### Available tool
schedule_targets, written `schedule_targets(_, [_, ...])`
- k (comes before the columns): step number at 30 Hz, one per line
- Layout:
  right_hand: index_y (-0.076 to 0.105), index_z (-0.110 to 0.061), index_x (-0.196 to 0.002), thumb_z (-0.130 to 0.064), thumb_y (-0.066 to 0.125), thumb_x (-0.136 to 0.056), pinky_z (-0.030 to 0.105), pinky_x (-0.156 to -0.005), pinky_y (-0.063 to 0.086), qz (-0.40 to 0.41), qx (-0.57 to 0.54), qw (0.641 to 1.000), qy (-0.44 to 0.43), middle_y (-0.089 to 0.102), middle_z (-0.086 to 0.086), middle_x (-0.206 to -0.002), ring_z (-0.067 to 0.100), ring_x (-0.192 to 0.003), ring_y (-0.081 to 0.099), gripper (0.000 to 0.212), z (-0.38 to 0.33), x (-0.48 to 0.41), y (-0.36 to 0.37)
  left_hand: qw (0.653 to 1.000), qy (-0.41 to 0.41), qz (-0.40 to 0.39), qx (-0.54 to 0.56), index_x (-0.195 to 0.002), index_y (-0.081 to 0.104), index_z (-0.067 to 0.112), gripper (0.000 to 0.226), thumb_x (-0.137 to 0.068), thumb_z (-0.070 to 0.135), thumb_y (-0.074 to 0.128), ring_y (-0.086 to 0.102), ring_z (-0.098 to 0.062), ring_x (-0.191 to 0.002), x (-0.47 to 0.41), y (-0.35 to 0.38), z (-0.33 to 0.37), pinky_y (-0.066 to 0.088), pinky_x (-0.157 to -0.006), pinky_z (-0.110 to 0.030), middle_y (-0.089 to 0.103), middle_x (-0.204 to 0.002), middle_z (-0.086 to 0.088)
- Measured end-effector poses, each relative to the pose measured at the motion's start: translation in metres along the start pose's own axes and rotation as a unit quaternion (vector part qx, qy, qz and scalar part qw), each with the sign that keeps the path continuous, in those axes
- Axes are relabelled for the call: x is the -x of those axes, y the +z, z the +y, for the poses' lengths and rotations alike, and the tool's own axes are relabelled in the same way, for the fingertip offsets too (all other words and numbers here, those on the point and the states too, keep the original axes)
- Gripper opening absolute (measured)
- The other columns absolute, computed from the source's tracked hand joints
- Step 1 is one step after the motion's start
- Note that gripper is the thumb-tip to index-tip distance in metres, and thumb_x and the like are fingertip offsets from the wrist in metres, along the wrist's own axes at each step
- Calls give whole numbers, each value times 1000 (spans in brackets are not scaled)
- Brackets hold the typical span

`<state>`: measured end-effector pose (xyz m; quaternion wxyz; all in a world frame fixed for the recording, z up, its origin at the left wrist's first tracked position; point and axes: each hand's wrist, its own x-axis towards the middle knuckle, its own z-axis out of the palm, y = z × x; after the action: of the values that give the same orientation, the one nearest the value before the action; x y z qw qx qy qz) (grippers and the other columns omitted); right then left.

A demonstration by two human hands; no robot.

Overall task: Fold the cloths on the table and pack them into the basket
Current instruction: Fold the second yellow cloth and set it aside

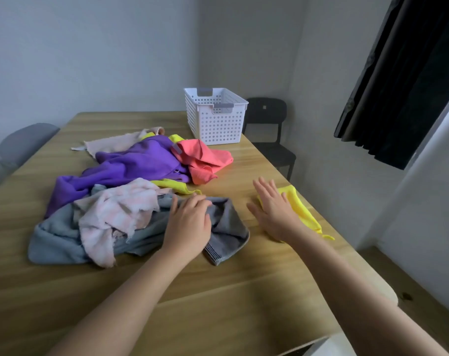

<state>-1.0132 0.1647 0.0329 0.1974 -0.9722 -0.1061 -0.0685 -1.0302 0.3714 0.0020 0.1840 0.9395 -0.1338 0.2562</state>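
My right grip [274, 211] lies flat and open, fingers straight, on the yellow cloth [304, 210] close to the table's [244, 291] right edge, so I should press evenly and draw it inward. My left grip [190, 222] curls into the grey cloth [231, 227], probably pinching a fold, though the fingertips are hidden. The basket [215, 116] stands at the far end, with bare wood between.

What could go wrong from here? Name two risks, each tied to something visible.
1. The yellow cloth under the right hand lies at the edge of the table and may slide off.
2. The left hand grips the grey cloth, part of which lies under the pink cloth; pulling it may drag the pile along.
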Motion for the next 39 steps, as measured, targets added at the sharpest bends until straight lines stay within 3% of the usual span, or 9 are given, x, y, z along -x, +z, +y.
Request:
schedule_targets(5, [25, -19, -149, -27, 45, -98, 42, -116, 6, 17, -67, 993, -91, 20, 1, -158, 20, -147, 6, 55, -74, 13, 40, 992, -106, 55, -35, -98, 67, 11, 31, -76, 15, 46, 58, -35, -100, 34, -34, -53, 47, -88, -48, 63, -109, -7])
schedule_targets(9, [37, -13, -143, -14, 49, -93, 43, -118, 10, 19, -97, 984, -148, 31, 7, -153, 24, -145, 18, 52, -117, 11, 68, 979, -134, 90, -122, -93, 67, 14, 24, -76, 17, 51, 53, -39, -107, 52, -49, -78, 42, -91, -50, 59, -117, -9])
schedule_targets(12, [45, -7, -137, -9, 51, -89, 34, -113, 26, 32, -129, 979, -157, 41, 9, -145, 25, -134, 37, 49, -130, 8, 84, 969, -184, 108, -126, -110, 62, 12, 40, -71, 8, 64, 51, -38, -116, 56, -52, -90, 41, -92, -50, 57, -125, -14])
schedule_targets(15, [50, -8, -134, -13, 53, -88, 35, -107, 35, 42, -106, 980, -163, 50, 6, -138, 24, -126, 46, 46, -130, 6, 96, 965, -216, 116, -94, -115, 61, 5, 45, -71, 3, 68, 60, -38, -102, 53, -49, -97, 48, -85, -49, 65, -108, -19])
schedule_targets(20, [52, -10, -132, -15, 54, -90, 26, -104, 33, 55, -136, 978, -147, 54, 3, -134, 21, -123, 48, 42, -125, -1, 102, 968, -198, 147, -47, -81, 67, 8, 7, -78, 3, 64, 60, -36, -82, 53, -46, -106, 48, -75, -46, 64, -82, -12])
schedule_targets(24, [55, -10, -129, -16, 55, -89, 18, -100, 32, 53, -171, 976, -123, 57, 5, -128, 21, -119, 51, 40, -125, -1, 103, 968, -154, 193, 47, -79, 64, 8, 24, -84, 19, 44, 58, -30, -70, 53, -50, -109, 49, -70, -42, 63, -73, -7])
schedule_targets(28, [56, -18, -129, -28, 54, -82, 46, -111, 25, 128, -33, 990, -42, 51, 3, -137, 27, -128, 44, 48, -117, -6, 102, 976, -163, 146, -16, -76, 66, 17, 22, -81, 28, 47, 61, -29, -78, 55, -46, -112, 47, -76, -41, 67, -77, 0])
schedule_targets(32, [45, -28, -137, -38, 48, -91, 36, -107, 23, 39, 39, 998, 33, 42, -1, -145, 24, -131, 38, 47, -108, -5, 95, 973, -189, 96, -96, -82, 70, 24, 15, -74, 36, 73, 59, -27, -93, 54, -40, -104, 38, -83, -40, 68, -93, 4])
schedule_targets(39, [56, -21, -111, -34, 36, -98, 37, -80, 33, 98, 31, 993, 51, 64, 4, -108, 29, -104, 56, 27, -123, -26, 81, 960, -248, 23, -128, -95, 65, 31, 17, -85, 24, 54, 49, -21, -109, 45, -43, -98, 20, -93, -36, 61, -108, 8])
